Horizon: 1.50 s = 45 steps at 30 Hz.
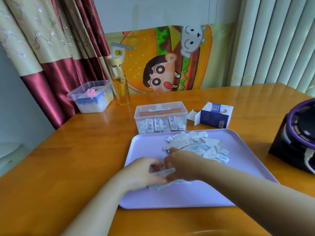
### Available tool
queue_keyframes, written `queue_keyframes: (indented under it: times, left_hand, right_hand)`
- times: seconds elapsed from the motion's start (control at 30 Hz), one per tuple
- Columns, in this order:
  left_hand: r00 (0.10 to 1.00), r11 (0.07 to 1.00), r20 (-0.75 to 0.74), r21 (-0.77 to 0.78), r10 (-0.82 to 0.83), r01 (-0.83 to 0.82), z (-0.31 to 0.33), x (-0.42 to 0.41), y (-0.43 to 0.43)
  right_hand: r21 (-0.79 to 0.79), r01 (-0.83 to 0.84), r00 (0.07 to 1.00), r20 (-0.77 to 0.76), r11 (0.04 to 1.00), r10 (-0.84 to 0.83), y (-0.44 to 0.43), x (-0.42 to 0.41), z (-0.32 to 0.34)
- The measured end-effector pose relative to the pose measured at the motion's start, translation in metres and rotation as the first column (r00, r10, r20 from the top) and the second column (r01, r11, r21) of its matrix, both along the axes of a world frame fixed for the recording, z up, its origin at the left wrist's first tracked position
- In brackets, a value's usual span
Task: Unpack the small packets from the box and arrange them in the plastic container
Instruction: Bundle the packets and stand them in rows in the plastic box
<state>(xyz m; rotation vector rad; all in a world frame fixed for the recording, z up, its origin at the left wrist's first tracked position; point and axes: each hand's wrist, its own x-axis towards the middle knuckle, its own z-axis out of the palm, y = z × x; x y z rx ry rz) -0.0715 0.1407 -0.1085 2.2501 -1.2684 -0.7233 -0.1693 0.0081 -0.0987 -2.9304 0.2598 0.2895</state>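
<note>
Lilac plastic forms the tray (187,196) on the wooden desk (68,159), and both bare forearms reach over its near edge and meet above its near-left part. The left grip (143,172) is turned palm inward, fingers curled and thumb forward, clamped on a small bundle of packets (163,173) blurred by motion. The right grip (182,166) comes across from the right with the wrist bent, its fingers curled down onto the same bundle and pinching its other end. Whether the bundle touches the tray cannot be told. A heap of loose packets (196,145) lies on the tray's far half, just beyond the right knuckles. Behind the tray stands the clear plastic container (160,108), with a row of standing packets (160,125) along its near wall. Near its right side the box (216,116) lies with an end flap open.
</note>
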Motion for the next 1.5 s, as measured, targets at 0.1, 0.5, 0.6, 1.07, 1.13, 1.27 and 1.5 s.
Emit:
queue_keyframes:
  times: [0.1,0.5,0.6,1.07,1.13,1.27,1.5]
  left_hand:
    - [0.990,0.997,0.128,0.058,-0.063,0.056,0.005,-0.010,-0.003]
    - [0.945,0.976,0.317,-0.219,0.082,-0.011,-0.008,-0.010,0.003]
    - [0.946,0.971,0.315,-0.239,0.081,-0.003,-0.018,-0.007,0.005]
    - [0.824,0.997,0.566,-0.058,-0.011,0.053,-0.007,-0.022,-0.004]
    - [0.927,0.999,0.375,-0.035,0.019,-0.007,0.003,-0.019,-0.008]
    - [0.984,0.977,-0.010,-0.121,0.178,-0.178,0.016,-0.002,-0.008]
    - [0.356,0.684,-0.931,-0.204,0.086,-0.700,0.011,0.010,0.002]
  right_hand:
    - [-0.014,0.013,0.999,-0.044,1.000,-0.014,-0.002,0.000,0.002]
    - [0.122,0.040,0.926,0.370,0.992,-0.083,-0.003,-0.030,-0.018]
    - [0.176,0.076,0.910,0.389,0.981,-0.141,-0.003,-0.033,-0.030]
    - [0.204,-0.123,0.808,0.589,0.971,-0.021,-0.002,-0.027,-0.027]
    - [0.155,-0.205,0.782,0.619,0.966,0.066,-0.001,-0.028,-0.015]
    - [0.390,-0.090,0.741,0.641,0.917,-0.199,-0.016,-0.021,0.011]
    - [-0.017,0.138,0.985,0.110,0.990,-0.136,-0.076,0.015,0.008]
